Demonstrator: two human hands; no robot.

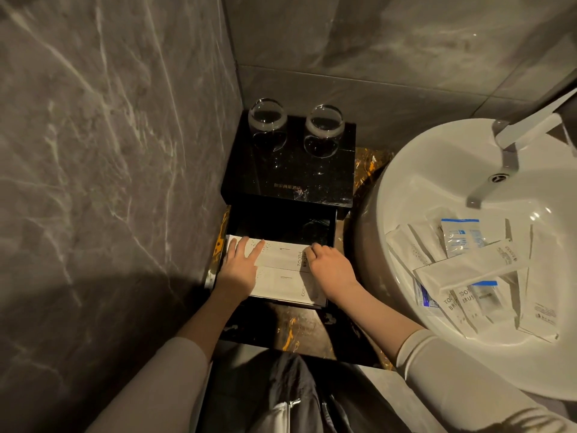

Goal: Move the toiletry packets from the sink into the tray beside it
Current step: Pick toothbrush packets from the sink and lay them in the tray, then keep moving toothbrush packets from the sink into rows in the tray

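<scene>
A dark jacket with a pale zip (290,401) fills the bottom of the view, and two forearms in light sleeves reach forward from it over a dark marbled counter (299,329). The left hand (240,270) lies flat on the left end of two white packets in the black tray (281,220), fingers straight and slightly spread, pressing down and gripping nothing. The right hand (331,267) rests at the right end of the same packets with its fingers curled under at the tray's right edge; whether they pinch the packet's end cannot be told. The upper packet, marked toothbrush (281,254), lies lengthwise across the tray, and a second white packet (281,284) lies just beside it on the near side, touching it. The tray is a drawer-like compartment pulled out from under a glossy black stand (290,176), on which two clear glasses (268,123) (324,129) stand upright side by side. To the right, the white round sink (406,189) holds a loose pile of toiletry packets (474,270), overlapping at angles, some marked toothbrush and some with blue print. A chrome tap (512,142) juts over the basin. Grey marbled walls (109,151) close the corner
</scene>
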